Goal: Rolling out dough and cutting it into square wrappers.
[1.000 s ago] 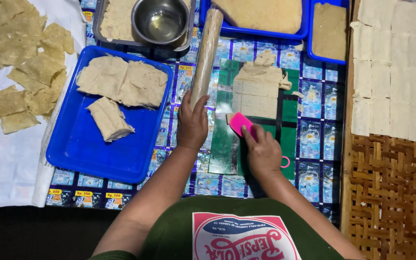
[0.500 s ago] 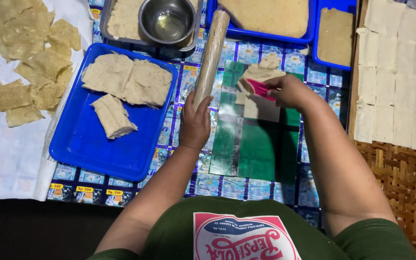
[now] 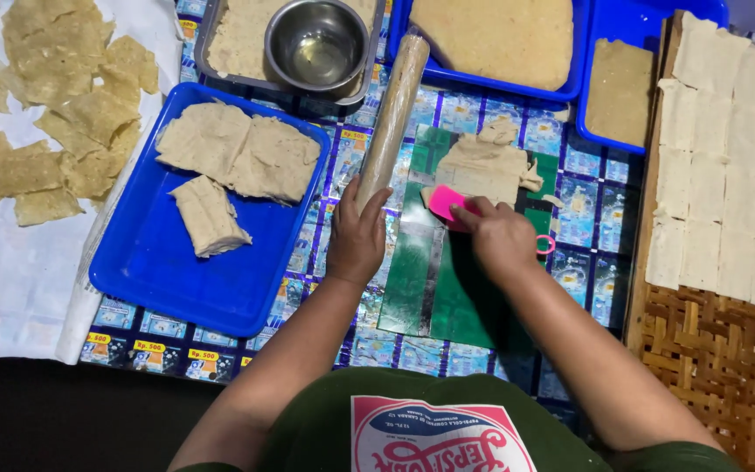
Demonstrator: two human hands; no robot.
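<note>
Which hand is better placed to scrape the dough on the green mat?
Right. The right hand already holds the pink scraper beside the dough, while the left hand grips the rolling pin.

Left hand [image 3: 358, 234] and right hand [image 3: 500, 236] forward, fingers curled, both grips closed.

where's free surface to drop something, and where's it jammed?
Free: the near half of the blue tray, below the dough slabs; the green mat under the right hand. Jammed: the far edge, around the steel bowl and rolling pin.
</note>
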